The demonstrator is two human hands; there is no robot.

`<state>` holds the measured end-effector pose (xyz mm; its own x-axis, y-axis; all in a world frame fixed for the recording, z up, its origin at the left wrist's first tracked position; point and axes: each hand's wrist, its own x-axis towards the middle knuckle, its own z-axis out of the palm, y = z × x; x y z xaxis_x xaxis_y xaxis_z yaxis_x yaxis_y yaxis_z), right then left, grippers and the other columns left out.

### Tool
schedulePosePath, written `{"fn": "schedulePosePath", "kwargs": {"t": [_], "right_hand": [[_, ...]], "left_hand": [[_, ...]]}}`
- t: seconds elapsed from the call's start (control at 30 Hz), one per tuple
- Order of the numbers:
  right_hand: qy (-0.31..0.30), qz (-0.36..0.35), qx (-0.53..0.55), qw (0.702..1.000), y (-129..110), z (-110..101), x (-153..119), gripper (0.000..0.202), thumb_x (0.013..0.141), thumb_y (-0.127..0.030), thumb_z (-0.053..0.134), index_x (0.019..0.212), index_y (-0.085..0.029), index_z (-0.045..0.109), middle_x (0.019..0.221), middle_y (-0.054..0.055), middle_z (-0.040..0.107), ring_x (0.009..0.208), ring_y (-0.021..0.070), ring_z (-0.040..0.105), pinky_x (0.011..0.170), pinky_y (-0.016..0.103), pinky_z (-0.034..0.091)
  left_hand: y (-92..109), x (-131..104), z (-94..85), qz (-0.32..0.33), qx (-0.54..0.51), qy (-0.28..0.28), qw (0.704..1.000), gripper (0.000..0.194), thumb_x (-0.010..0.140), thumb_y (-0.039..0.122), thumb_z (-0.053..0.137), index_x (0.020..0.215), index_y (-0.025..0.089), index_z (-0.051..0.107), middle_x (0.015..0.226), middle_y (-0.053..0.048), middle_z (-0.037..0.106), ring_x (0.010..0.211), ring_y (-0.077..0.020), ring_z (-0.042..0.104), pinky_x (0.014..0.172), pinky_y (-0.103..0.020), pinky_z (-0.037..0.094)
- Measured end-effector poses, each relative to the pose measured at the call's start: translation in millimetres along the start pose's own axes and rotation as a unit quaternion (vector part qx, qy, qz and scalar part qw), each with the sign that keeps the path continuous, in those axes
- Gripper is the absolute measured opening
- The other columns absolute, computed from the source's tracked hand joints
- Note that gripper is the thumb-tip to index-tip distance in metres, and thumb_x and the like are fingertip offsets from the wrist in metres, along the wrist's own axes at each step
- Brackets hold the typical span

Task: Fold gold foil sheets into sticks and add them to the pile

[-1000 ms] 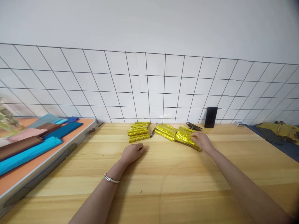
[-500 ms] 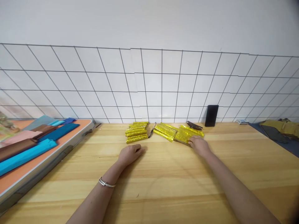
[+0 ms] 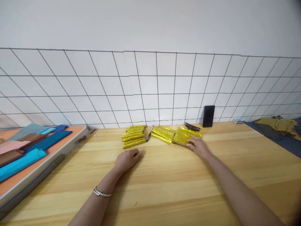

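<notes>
My left hand (image 3: 127, 159), a silver bangle on its wrist, rests on the wooden table with its fingers curled in and nothing showing in them. Just beyond it lies a pile of rolled, shiny gold foil strips (image 3: 134, 138). My right hand (image 3: 199, 146) has its thumb and fingers closed at the near right edge of a stack of gold foil sheets (image 3: 183, 136), which lies flat. Another set of gold foil sheets (image 3: 162, 134) lies to the left, touching that stack. Between it and the rolls is a pen (image 3: 149, 134).
A dark hair clip (image 3: 192, 126) lies behind the sheets. A black phone (image 3: 208, 116) leans against the tiled wall. At left, an orange-topped board (image 3: 77, 130) carries folded coloured papers. A small stack of cards (image 3: 239, 121) and olive cloth (image 3: 277, 125) are at right.
The view has shifted slightly, moving everything a little leftward in the picture. My left hand stays curled on the table, and my right hand stays at the edge of the foil stack.
</notes>
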<state>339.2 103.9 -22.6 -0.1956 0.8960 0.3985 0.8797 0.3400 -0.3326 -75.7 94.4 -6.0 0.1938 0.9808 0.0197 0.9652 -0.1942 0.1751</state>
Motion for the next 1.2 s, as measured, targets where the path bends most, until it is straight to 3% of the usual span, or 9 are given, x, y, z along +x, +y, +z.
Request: {"fn": "schedulePosePath", "kwargs": {"t": [0.63,0.97,1.2], "right_hand": [[0.024,0.003,0.005,1.000,-3.2,2.1,-2.0,0.017,0.084,-0.034,0.052,0.081,-0.022,0.064,0.087,0.004,0.063,0.088,0.0217,0.053,0.080,0.036,0.039],[0.034,0.001,-0.010,0.999,-8.8,-0.7,-4.4,0.031,0.081,-0.041,0.055,0.105,-0.024,0.063,0.106,0.007,0.061,0.101,0.0261,0.049,0.087,0.040,0.037],[0.027,0.004,-0.016,0.999,-8.1,1.7,-3.9,0.031,0.080,-0.043,0.056,0.103,-0.024,0.064,0.103,0.007,0.062,0.100,0.0258,0.050,0.086,0.040,0.037]], "left_hand": [[3.6,-3.0,-1.2,-0.007,0.003,0.004,1.000,0.039,0.088,0.051,0.035,0.069,0.022,0.052,0.073,-0.001,0.065,0.066,-0.0159,0.057,0.054,-0.023,0.027],[4.2,-3.1,-1.1,-0.006,0.002,0.005,1.000,0.039,0.088,0.052,0.035,0.069,0.021,0.052,0.074,-0.001,0.065,0.067,-0.0159,0.057,0.055,-0.023,0.027],[2.2,-2.4,0.7,0.000,0.005,0.007,1.000,0.039,0.088,0.052,0.034,0.069,0.021,0.049,0.073,-0.001,0.064,0.065,-0.0155,0.057,0.053,-0.024,0.024]]}}
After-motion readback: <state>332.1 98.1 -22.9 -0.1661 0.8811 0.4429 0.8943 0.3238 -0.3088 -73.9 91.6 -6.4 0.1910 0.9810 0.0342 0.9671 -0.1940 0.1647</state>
